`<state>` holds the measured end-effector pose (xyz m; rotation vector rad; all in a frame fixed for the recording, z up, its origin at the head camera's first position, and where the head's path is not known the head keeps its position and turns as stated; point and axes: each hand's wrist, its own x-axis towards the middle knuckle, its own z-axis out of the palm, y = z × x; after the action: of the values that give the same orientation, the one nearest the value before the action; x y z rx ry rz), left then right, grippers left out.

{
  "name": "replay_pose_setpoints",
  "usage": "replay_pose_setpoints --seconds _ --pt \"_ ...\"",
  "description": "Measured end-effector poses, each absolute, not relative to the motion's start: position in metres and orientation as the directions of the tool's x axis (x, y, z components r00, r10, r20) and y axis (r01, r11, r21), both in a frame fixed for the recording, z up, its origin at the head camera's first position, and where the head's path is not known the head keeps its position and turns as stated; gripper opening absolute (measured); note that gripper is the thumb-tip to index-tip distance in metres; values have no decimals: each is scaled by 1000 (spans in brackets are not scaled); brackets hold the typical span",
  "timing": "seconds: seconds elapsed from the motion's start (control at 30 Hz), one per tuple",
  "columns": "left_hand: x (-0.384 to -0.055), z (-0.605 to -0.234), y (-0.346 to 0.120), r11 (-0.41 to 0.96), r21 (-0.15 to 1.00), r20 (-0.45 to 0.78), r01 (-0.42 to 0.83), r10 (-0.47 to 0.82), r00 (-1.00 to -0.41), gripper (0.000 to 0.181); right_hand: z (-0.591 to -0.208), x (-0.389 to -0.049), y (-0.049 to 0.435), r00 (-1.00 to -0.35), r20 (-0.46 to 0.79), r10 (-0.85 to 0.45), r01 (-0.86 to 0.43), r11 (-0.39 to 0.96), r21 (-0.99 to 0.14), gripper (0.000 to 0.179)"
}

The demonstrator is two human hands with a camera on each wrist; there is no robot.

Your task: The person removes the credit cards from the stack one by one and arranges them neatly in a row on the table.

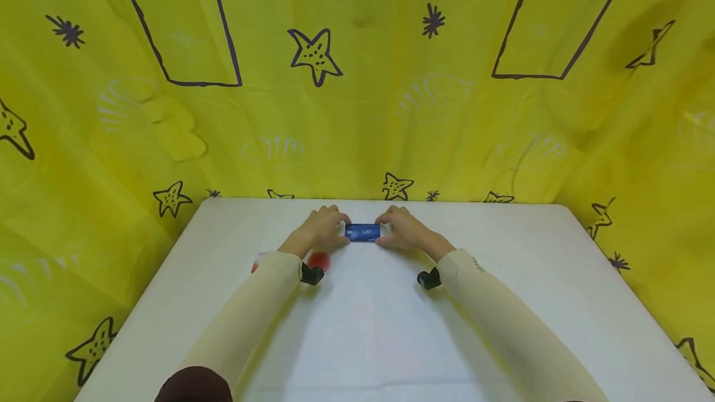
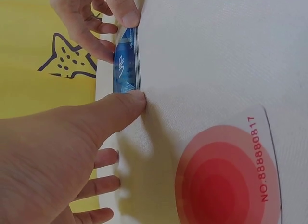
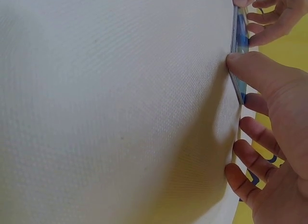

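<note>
A small stack of blue VIP cards lies toward the far side of the white table. My left hand pinches its left end between thumb and fingers. At the opposite end, my right hand grips the stack the same way. Layered card edges show along the near side of the stack in the left wrist view, with the left thumb on the near corner. The right wrist view shows the right thumb pressed on the edge of the stack, the other fingers spread behind.
A white card with red circles and a printed number lies on the table close to my left wrist, partly covered by that arm in the head view. The white table meets a yellow patterned curtain at its back and sides.
</note>
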<state>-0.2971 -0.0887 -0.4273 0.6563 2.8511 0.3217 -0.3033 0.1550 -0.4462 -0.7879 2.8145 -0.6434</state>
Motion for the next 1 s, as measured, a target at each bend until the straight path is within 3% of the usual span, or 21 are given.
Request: replay_pose_setpoints --seconds 1.0 --pt "-301 -426 -93 854 258 -53 452 480 -876 52 -431 -298 149 -850 20 -527 -485 767 -420 50"
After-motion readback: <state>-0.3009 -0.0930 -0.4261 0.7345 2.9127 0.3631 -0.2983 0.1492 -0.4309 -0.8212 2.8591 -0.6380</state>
